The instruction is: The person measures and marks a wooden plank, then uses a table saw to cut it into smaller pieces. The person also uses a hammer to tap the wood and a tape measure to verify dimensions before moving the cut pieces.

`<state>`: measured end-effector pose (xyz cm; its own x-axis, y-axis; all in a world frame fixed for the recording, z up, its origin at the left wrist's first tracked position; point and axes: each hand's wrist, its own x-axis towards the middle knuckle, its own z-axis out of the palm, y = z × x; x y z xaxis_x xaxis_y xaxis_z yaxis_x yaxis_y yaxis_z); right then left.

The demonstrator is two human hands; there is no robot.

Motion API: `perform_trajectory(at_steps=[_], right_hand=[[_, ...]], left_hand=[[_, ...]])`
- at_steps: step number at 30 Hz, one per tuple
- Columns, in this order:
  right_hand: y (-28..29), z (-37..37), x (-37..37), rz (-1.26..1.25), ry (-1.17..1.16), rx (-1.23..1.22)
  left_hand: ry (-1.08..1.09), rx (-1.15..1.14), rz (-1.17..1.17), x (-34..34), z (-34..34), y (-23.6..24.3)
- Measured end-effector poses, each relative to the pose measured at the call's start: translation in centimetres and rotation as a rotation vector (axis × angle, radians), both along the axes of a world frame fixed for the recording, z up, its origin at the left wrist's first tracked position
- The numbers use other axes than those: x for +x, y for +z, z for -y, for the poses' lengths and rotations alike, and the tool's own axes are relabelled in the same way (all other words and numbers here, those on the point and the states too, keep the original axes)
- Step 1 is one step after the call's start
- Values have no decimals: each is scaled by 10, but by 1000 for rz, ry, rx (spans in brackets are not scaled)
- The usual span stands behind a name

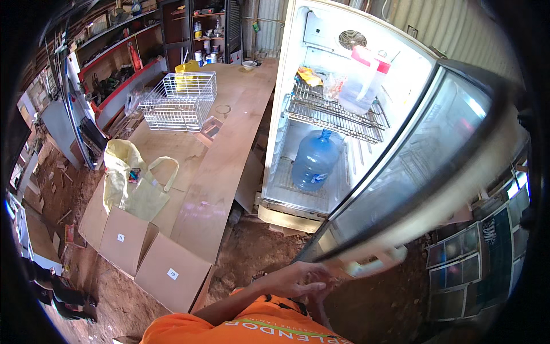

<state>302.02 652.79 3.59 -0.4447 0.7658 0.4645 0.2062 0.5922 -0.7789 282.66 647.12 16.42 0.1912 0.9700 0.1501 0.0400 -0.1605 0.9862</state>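
Note:
My left hand (297, 279) is low in front of my body, its fingers loosely stretched to the right with nothing visible in them. Close against it is my right hand (319, 291), partly covered by the left; its fingers are hard to make out. Both are nearest the lower end of the open fridge door (435, 172), which swings out on the right with a blurred edge. A pale handle-like part (375, 265) shows beside them. Inside the fridge (274, 180), a blue water jug (314, 160) stands on the bottom. A clear pitcher (361, 86) with a red lid sits on the wire rack (344, 117) above.
On the left, a long wooden table (197, 200) carries a white wire basket (177, 109), a cream tote bag (134, 192) and, at its near end, cardboard boxes (172, 272). Cluttered shelves (123, 63) stand behind. Framed panes (458, 258) lean at the right. The floor is bare earth.

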Motion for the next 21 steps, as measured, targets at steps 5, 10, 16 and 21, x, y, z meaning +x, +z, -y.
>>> perform_trajectory(at_steps=[5,10,16,21], right_hand=[[-63,-21,65,-16,-477,112],[-88,-34,100,-33,-727,164],[32,-37,73,-26,-1031,487],[112,-86,-9,-365,-848,817]], left_hand=[[150,-113,45,-27,-17,-11],[399,-99,-26,-72,-47,-12],[471,-197,-31,-98,-66,-30],[374,-307,-43,-88,-68,-50]])
